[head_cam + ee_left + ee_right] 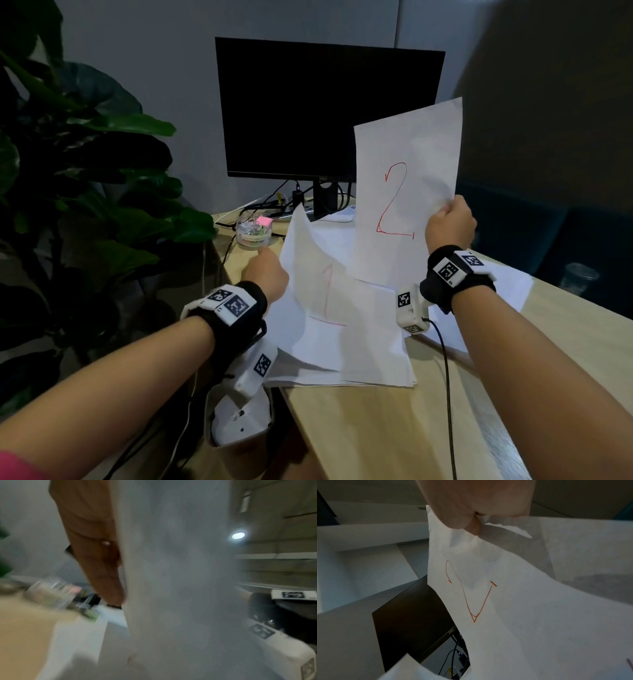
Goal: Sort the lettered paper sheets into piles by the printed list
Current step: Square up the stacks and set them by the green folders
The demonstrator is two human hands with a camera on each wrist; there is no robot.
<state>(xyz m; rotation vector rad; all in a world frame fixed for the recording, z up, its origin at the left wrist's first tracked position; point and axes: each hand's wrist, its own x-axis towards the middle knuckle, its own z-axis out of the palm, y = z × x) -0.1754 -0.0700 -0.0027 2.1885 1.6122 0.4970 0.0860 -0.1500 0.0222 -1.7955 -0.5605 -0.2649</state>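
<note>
My right hand is pinching the right edge of a white paper sheet marked with a red 2, thumb and fingers curled onto it, and is holding it upright above the counter. In the right wrist view, the thumb and a fingertip are squeezing the paper, which is creasing there, and the same sheet is hanging below them.

My left hand is lifting the left edge of a white paper sheet marked with a red 1, which is curling up off the stack of white paper sheets lying on the light wooden counter. The sheet is hiding my fingers from the head camera, and the left wrist view is blurred, showing only a finger lying along the paper's edge, so I cannot tell how that hand is gripping.

Beyond the stack, a black computer monitor is standing at the back of the counter, with cables beneath it. Left of its stand, a small clear plastic tub of stationery is sitting near the counter's edge. A large-leaved green plant is standing off to the left of the counter.
</note>
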